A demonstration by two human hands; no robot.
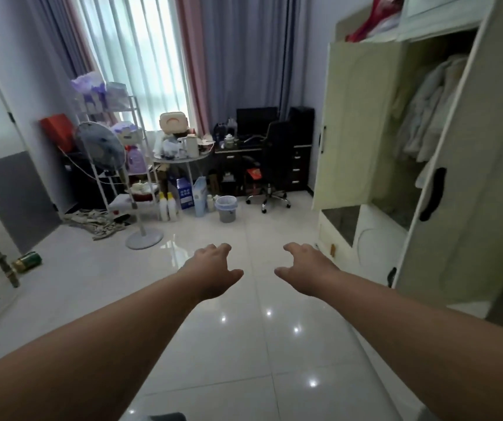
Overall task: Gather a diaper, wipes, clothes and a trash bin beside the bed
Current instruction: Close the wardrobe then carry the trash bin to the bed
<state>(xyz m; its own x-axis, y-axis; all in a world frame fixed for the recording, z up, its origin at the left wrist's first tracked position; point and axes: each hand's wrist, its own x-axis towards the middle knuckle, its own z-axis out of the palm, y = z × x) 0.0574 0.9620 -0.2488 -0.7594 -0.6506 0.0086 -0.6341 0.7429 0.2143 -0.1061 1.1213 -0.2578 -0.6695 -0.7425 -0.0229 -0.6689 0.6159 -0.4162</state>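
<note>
Both grips are open and empty: your left hand (213, 268) and right hand (308, 265) hang palm-down over the tiled floor (244, 344), fingers loosely curled, touching nothing. Note the trash bin (226, 208) standing on the floor well ahead, near the round surface (180, 158). Clothes (426, 107) hang inside the open wardrobe (362, 123) on your right.

A home bedroom: an open wardrobe (365, 123) with hanging clothes (426, 107), a curtained window (131, 53), a desk (262, 150) with office chair (274, 165), a standing fan (101, 147), a cluttered shelf rack (122, 153), tiled floor (244, 344)
</note>
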